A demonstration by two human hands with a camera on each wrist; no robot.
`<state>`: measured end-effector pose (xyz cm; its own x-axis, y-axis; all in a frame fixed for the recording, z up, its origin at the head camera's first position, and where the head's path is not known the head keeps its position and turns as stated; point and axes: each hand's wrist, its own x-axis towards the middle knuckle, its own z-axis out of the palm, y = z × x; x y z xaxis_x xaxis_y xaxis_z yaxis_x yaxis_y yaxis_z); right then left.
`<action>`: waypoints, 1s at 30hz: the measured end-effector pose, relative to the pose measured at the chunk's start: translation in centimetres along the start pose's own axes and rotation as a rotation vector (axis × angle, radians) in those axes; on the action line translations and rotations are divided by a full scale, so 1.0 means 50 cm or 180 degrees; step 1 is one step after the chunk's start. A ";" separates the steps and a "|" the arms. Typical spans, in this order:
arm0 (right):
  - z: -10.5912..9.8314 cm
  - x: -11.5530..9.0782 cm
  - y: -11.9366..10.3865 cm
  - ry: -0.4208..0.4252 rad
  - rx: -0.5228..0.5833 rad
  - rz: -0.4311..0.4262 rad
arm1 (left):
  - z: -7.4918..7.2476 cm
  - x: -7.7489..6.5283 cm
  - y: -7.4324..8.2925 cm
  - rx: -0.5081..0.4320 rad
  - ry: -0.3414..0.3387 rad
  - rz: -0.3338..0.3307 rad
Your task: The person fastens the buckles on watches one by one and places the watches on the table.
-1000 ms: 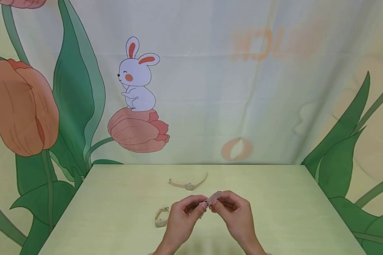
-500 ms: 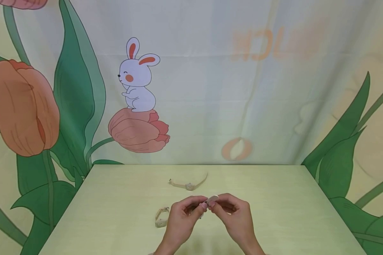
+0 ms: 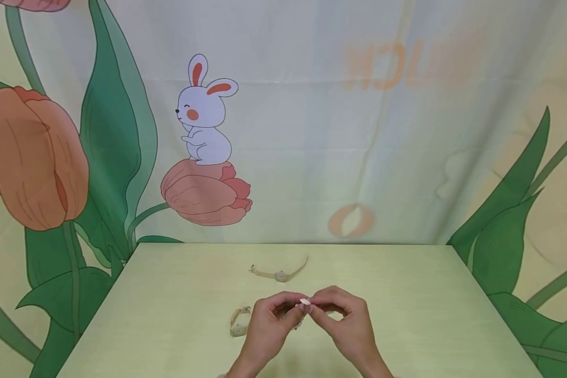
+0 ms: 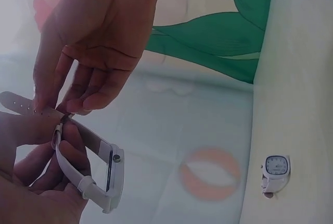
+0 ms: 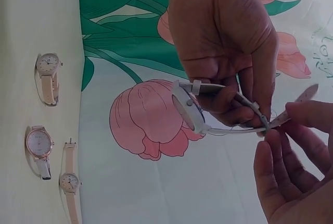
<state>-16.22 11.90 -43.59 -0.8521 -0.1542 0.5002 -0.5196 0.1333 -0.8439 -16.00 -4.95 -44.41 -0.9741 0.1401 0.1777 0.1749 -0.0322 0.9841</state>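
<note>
Both hands hold a white-strapped watch (image 4: 117, 177), its case hanging below the fingers in the left wrist view. My left hand (image 3: 274, 325) pinches the strap at its buckle (image 5: 265, 121). The fingers of my right hand (image 3: 342, 325) grip the holed strap end (image 5: 291, 110), whose tip sticks out past them. The strap forms a loop, its two ends overlapping at the buckle. From the head, only a small white piece of strap (image 3: 305, 302) shows between the fingertips; the hands hide most of the watch.
A beige-strapped watch (image 3: 281, 275) lies stretched out behind the hands. Left of them is another with its strap looped (image 3: 239, 322). Also on the table (image 3: 406, 294) are a round watch with a pinkish rim (image 5: 39, 144) and a square-faced white one (image 4: 276, 166). A printed curtain (image 3: 288, 131) hangs behind.
My right hand has shifted slightly left, its fingertips now meeting the left ones. The strap tip that stuck up between the hands has dropped to a short white piece. The other watches stay put.
</note>
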 end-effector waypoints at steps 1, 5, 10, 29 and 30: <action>0.000 0.000 0.001 -0.0035 -0.0013 0.0015 | 0.000 0.001 -0.001 -0.0031 0.0012 -0.0007; -0.001 0.000 0.001 -0.0141 -0.0023 -0.0015 | -0.003 0.002 -0.001 -0.0123 0.0066 -0.0003; -0.002 -0.001 0.000 -0.0250 0.0011 -0.0213 | -0.009 0.000 0.006 -0.0295 0.0005 -0.0105; 0.005 -0.006 0.021 -0.0279 -0.0426 -0.0614 | -0.024 0.001 0.005 -0.0232 -0.0300 0.0204; 0.006 -0.007 0.020 -0.0262 -0.0412 -0.0601 | -0.023 0.001 0.006 -0.0217 -0.0258 0.0129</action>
<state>-16.44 11.78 -44.66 -0.7337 -0.2668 0.6249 -0.6776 0.2182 -0.7024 -16.16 -6.09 -44.10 -0.9511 0.2168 0.2201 0.2011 -0.1064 0.9738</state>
